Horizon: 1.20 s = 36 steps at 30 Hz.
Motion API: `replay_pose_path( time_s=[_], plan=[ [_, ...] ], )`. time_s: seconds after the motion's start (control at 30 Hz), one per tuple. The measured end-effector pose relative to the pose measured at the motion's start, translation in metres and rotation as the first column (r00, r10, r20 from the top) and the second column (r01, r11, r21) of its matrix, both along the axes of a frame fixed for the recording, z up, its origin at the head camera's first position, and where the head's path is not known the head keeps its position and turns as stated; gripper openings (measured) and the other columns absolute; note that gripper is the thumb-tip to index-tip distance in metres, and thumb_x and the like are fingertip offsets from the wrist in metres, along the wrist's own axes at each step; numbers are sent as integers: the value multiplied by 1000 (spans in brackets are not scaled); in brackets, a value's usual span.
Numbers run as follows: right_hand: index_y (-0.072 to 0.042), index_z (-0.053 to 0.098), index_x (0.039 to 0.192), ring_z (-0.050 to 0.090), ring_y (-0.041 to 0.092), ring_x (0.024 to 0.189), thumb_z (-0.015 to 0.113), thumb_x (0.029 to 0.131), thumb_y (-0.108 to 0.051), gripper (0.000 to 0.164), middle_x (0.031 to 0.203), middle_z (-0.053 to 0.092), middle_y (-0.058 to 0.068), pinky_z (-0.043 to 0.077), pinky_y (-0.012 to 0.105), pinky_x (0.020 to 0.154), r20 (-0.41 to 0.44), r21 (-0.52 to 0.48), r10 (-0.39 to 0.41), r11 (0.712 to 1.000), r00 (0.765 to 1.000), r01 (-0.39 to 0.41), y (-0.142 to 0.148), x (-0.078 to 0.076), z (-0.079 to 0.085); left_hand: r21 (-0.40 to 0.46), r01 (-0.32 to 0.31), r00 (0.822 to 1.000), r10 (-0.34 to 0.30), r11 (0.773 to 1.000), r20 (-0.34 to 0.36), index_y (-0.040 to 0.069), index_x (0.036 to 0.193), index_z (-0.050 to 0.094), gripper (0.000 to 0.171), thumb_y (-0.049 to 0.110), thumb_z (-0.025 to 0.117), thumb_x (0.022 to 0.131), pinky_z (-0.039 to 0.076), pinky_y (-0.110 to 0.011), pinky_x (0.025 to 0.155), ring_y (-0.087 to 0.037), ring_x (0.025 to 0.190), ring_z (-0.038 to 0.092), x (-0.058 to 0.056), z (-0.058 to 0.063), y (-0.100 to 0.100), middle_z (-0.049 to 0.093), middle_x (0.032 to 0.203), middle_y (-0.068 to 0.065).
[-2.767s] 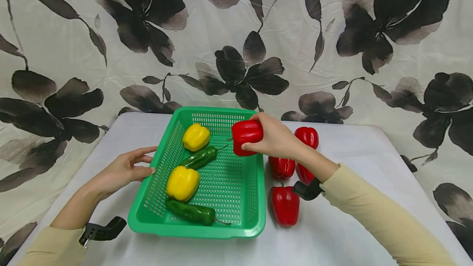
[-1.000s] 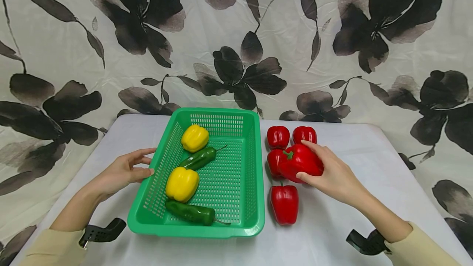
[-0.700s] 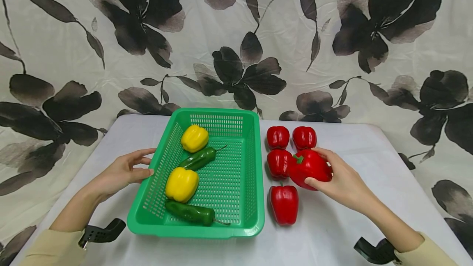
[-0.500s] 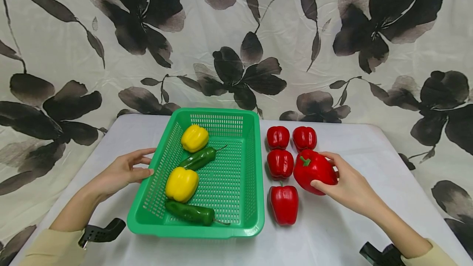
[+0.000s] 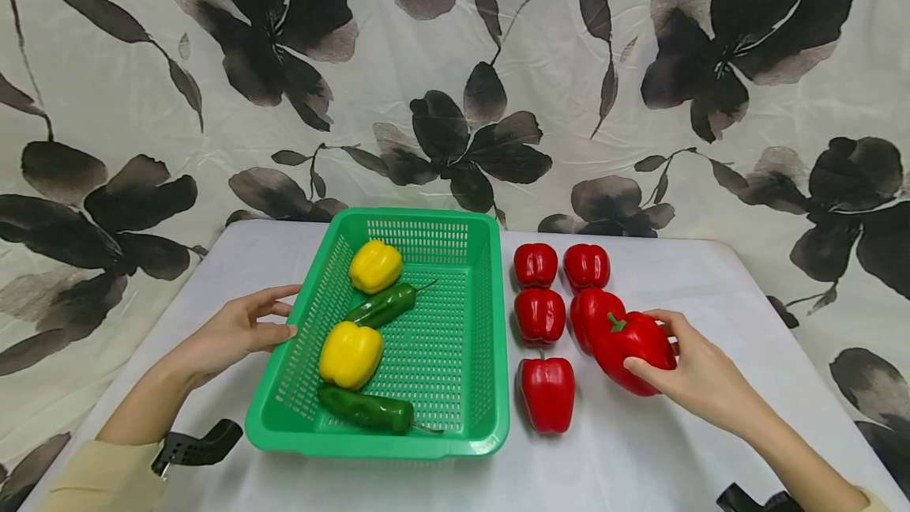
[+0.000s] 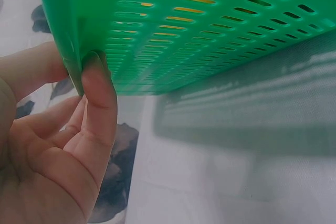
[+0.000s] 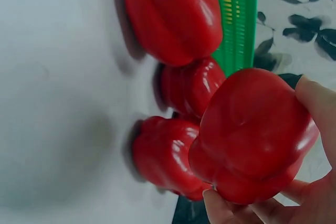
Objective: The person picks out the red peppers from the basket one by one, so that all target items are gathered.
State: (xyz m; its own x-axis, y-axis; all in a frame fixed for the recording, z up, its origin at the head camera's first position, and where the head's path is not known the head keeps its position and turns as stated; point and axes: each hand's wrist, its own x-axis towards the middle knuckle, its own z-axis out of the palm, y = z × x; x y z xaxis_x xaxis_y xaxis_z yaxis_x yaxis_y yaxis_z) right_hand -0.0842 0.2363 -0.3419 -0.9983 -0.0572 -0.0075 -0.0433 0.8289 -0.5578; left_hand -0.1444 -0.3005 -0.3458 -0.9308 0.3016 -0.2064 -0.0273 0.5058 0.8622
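Observation:
My left hand point(image 5: 223, 338) pinches the left rim of a green plastic basket point(image 5: 501, 385); the left wrist view has a fingertip point(image 6: 97, 80) under that rim. Right of the basket, my right hand point(image 5: 711, 374) grips a red bell pepper point(image 5: 635, 352), thumb on the near side and fingers on the far side. In the right wrist view, this pepper point(image 7: 257, 135) is held above the white tabletop, its bottom partly hidden by the fingers. It overlaps another red bell pepper point(image 5: 592, 314) in the head view.
More red bell peppers stand right of the basket: a near one point(image 5: 546, 395), a middle one point(image 5: 539, 316) and two at the back point(image 5: 535, 265). Inside the basket lie yellow bell peppers point(image 5: 351, 355) and long green peppers point(image 5: 368, 409). A floral cloth point(image 5: 455, 62) hangs behind the table.
My right hand has carried the red bell pepper from over the basket to the right, then nearer to me, uncovering the peppers behind. The left hand and basket have stayed put.

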Motion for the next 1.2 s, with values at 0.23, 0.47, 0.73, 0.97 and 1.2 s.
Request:
replay_pose_path(
  time_s=[0.23,0.47,0.73,0.97,1.2],
  plan=[
    [1,37,128,55,25,85,73,75,-42,77,113,53,21,55,33,57,68,3,-35,999,997,35,5,5,-12,-13,2,1000,-2,1000,-12,3,145,23,69,20,60,89,55,-33,74,-21,86,63,0,-1,0,46,122,-26],
    [-1,36,131,56,28,88,73,75,-43,79,115,53,22,56,37,60,72,23,-30,999,997,29,7,10,-25,-3,3,1000,-3,1000,-10,3,145,23,69,20,60,89,56,-33,74,-20,86,63,0,0,1,46,122,-26],
    [1,40,127,55,33,96,74,72,-45,80,114,52,20,56,40,60,150,56,-30,998,988,22,6,14,-37,-5,-6,1000,6,1000,5,6,145,23,70,20,61,89,56,-33,73,-21,87,62,0,-1,-1,44,124,-26],
    [6,39,123,55,29,91,75,69,-47,84,108,54,19,56,39,59,208,79,-71,995,975,55,3,12,-43,-8,0,1000,0,1000,7,5,145,23,71,22,61,89,56,-34,74,-21,88,62,0,-1,-1,43,125,-27],
    [5,40,124,56,26,89,76,67,-47,85,105,56,16,56,38,58,184,101,-58,994,981,40,0,9,-47,2,3,1000,-3,1000,2,5,145,23,70,21,61,89,55,-32,74,-20,86,63,0,-2,-1,44,124,-26]
  ],
)
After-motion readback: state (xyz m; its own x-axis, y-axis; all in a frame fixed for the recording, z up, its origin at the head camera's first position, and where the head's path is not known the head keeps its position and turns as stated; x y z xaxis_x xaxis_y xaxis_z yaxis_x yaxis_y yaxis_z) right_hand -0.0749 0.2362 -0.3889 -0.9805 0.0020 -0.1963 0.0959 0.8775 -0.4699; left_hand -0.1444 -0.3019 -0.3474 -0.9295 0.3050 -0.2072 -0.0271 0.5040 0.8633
